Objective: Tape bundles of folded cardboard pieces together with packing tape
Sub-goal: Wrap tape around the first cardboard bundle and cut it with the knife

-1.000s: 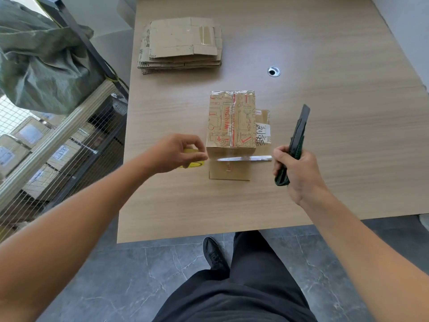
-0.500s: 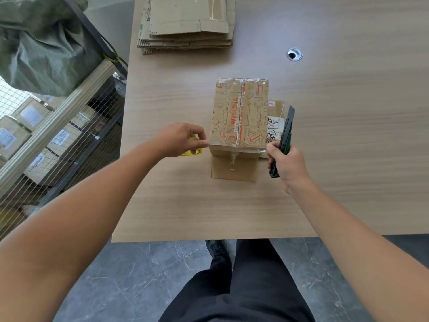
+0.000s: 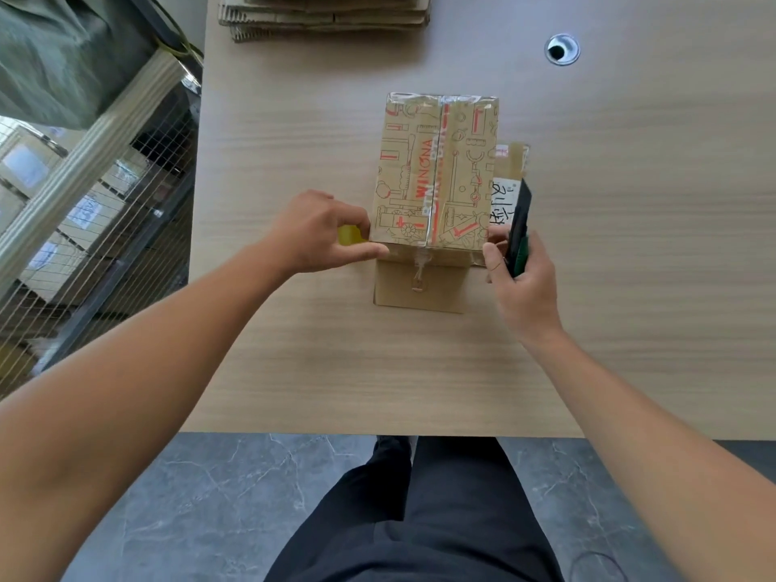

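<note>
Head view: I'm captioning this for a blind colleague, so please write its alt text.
A person's left hand curls round a half-hidden yellow item at the near left corner of a taped cardboard bundle on a wooden table; the right hand holds a green-and-black utility knife at its right side. Flat cardboard is stacked beyond.

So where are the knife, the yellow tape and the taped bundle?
knife (image 3: 520,216), head view, black upper half of its body.
yellow tape (image 3: 348,235), head view, the visible yellow patch.
bundle (image 3: 420,161), head view, printed top face.

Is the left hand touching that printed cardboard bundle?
Touching. Head view: the left hand, holding a yellow tape roll, presses its thumb on the near left corner of the cardboard bundle, no gap.
</note>
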{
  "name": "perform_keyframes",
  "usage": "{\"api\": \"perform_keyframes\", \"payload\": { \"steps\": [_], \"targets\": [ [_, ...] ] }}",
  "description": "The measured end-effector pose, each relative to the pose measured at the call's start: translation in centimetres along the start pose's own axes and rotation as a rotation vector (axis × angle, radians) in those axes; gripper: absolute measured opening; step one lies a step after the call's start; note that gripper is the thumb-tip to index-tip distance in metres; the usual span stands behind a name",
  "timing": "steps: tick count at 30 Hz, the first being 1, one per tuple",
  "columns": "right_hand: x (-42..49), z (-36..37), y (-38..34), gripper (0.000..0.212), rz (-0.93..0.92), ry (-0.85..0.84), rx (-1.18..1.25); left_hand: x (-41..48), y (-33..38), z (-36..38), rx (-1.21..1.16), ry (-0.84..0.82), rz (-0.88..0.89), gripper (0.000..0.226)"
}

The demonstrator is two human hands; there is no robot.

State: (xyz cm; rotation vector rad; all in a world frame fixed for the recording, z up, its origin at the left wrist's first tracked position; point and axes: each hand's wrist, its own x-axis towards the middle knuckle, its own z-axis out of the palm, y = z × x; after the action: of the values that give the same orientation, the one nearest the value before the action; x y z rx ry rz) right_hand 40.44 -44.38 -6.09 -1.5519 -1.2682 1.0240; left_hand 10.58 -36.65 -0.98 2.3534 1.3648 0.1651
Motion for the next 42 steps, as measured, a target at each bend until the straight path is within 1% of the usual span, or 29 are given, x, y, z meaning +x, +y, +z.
{"api": "perform_keyframes", "payload": {
  "steps": [3, 5, 7, 9, 11, 12, 14, 17, 19, 22, 25, 29, 31, 33, 35, 38, 42],
  "targets": [
    [1.1, -0.3, 1.3, 0.025, -0.204, -0.011, -0.072, 0.0, 0.6, 1.1, 0.057, 0.157, -0.023, 0.058],
    [2.2, -0.6, 2.0, 0.030, -0.294, -0.031, -0.083, 0.1, 0.6, 1.6, 0.079, 0.212, -0.042, 0.058],
    [3.4, -0.6, 2.8, 0.029, -0.326, -0.060, -0.056, 0.3, 0.3, 2.1, 0.121, 0.232, -0.052, 0.059],
    [4.1, -0.1, 2.9, 0.023, -0.325, -0.072, -0.016, 0.6, 0.3, 2.2, 0.166, 0.251, -0.068, 0.062],
    [4.2, 0.5, 2.7, 0.030, -0.324, -0.037, 0.013, 1.3, 0.8, 2.1, 0.185, 0.248, -0.098, 0.067],
    [4.3, 0.7, 2.6, 0.035, -0.305, -0.027, 0.027, 1.5, 1.2, 2.1, 0.193, 0.243, -0.117, 0.070],
    [4.3, 0.8, 2.5, 0.038, -0.174, -0.035, 0.095, 1.9, 1.5, 2.2, 0.218, 0.242, -0.147, 0.074],
    [4.6, 0.1, 2.5, 0.049, 0.055, -0.141, 0.251, 2.1, 1.3, 2.2, 0.212, 0.246, -0.124, 0.075],
    [5.1, -0.3, 2.3, 0.047, 0.186, -0.209, 0.385, 2.2, 1.0, 2.3, 0.200, 0.255, -0.088, 0.074],
    [5.5, -0.7, 2.3, 0.049, 0.300, -0.285, 0.615, 2.5, 0.8, 2.5, 0.185, 0.287, -0.087, 0.073],
    [5.3, -0.5, 1.8, 0.037, 0.367, -0.267, 0.780, 2.4, 0.7, 2.7, 0.173, 0.300, -0.098, 0.075],
    [4.4, 1.0, 1.3, 0.015, 0.499, -0.155, 0.906, 2.6, 0.6, 2.6, 0.174, 0.323, -0.085, 0.069],
    [4.1, 1.8, 1.2, 0.009, 0.555, -0.076, 0.958, 2.8, 0.6, 2.7, 0.168, 0.313, -0.096, 0.067],
    [4.1, 2.4, 0.9, 0.006, 0.627, 0.023, 0.965, 2.8, 0.6, 2.8, 0.142, 0.300, -0.117, 0.066],
    [4.6, 2.8, 0.4, 0.014, 0.675, 0.096, 0.933, 2.9, 0.7, 2.8, 0.118, 0.285, -0.136, 0.065],
    [5.0, 3.0, -0.2, 0.017, 0.620, 0.125, 0.723, 2.9, 0.8, 2.6, 0.112, 0.240, -0.166, 0.068],
    [4.8, 1.5, -1.0, 0.017, 0.544, 0.146, 0.454, 2.8, 1.4, 2.2, 0.133, 0.220, -0.152, 0.070]
  ]
}}
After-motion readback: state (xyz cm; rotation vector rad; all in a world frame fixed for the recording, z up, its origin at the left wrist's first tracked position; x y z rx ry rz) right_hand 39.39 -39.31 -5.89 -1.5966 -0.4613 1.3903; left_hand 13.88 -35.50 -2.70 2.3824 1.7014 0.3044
